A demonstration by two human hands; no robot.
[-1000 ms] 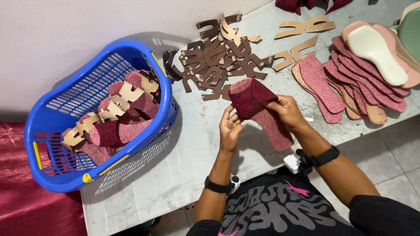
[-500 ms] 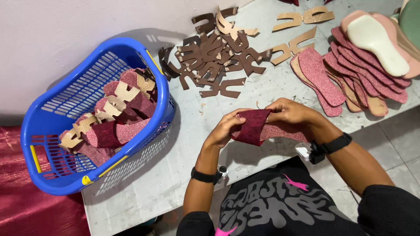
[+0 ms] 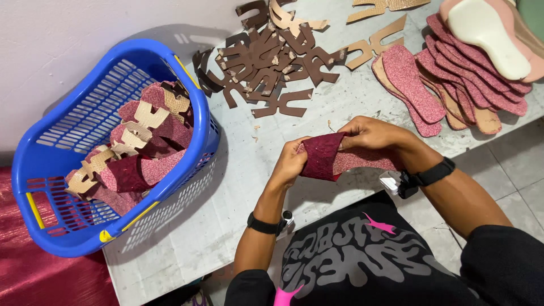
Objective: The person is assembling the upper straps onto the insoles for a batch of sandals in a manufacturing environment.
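Over the grey table's near edge (image 3: 170, 255), both hands hold one pink glittery sandal sole (image 3: 362, 160) with a dark red strap piece (image 3: 320, 156) wrapped across it. My left hand (image 3: 290, 164) pinches the strap's left side. My right hand (image 3: 374, 135) grips the strap's top edge and the sole beneath it. A pile of brown cut strap pieces (image 3: 266, 56) lies on the table beyond the hands.
A blue plastic basket (image 3: 73, 130) at the left holds several assembled pink soles with tan straps. A stack of pink soles (image 3: 453, 79) and a white sole (image 3: 487, 34) lie at the upper right. Red fabric (image 3: 34, 277) shows at the lower left.
The sole with its strap has come down from upright to lying flat between the hands, closer to my body. Both hands have shifted their grip onto the strap.
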